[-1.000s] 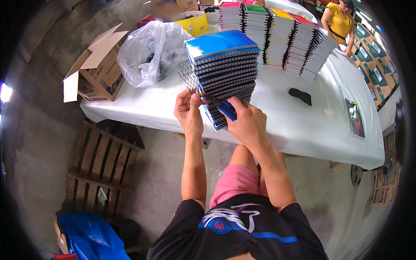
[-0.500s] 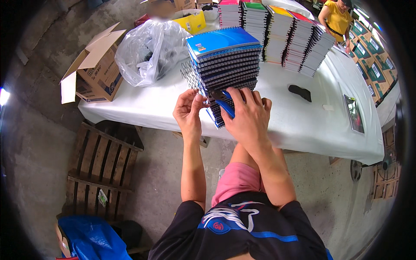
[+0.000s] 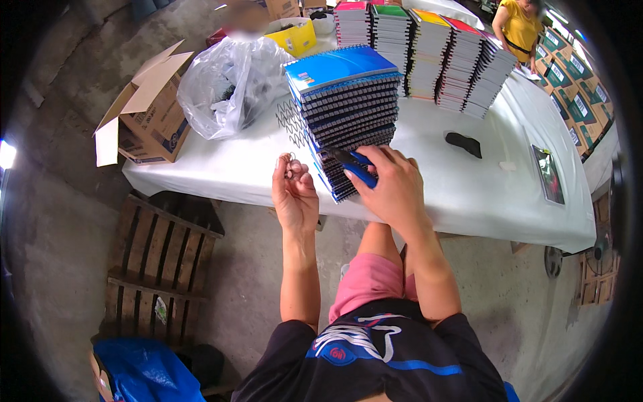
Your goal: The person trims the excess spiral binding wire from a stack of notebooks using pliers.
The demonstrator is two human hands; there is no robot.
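A tall stack of spiral notebooks [image 3: 349, 110] with a blue cover on top stands at the table's front edge. From its left side stick out several dark zigzag wire ends [image 3: 291, 124]. My right hand [image 3: 396, 186] is closed round blue-handled pliers [image 3: 362, 175], whose dark jaws are against the lower part of the stack's spine side. Left of the stack, my left hand [image 3: 297, 197] is raised palm up, apart from the notebooks. Its curled fingers hold a small cut wire piece [image 3: 291, 159].
White cloth covers the table [image 3: 429, 174]. A clear plastic bag [image 3: 231, 87] and an open cardboard box [image 3: 151, 114] stand on the left, a yellow box [image 3: 295, 37] behind. Further notebook stacks [image 3: 429, 63] line the back. A person in yellow [image 3: 519, 27] stands far right.
My left hand has drawn down and away from the stack with a wire piece in its fingers. The pliers have shifted slightly down and right with my right hand.
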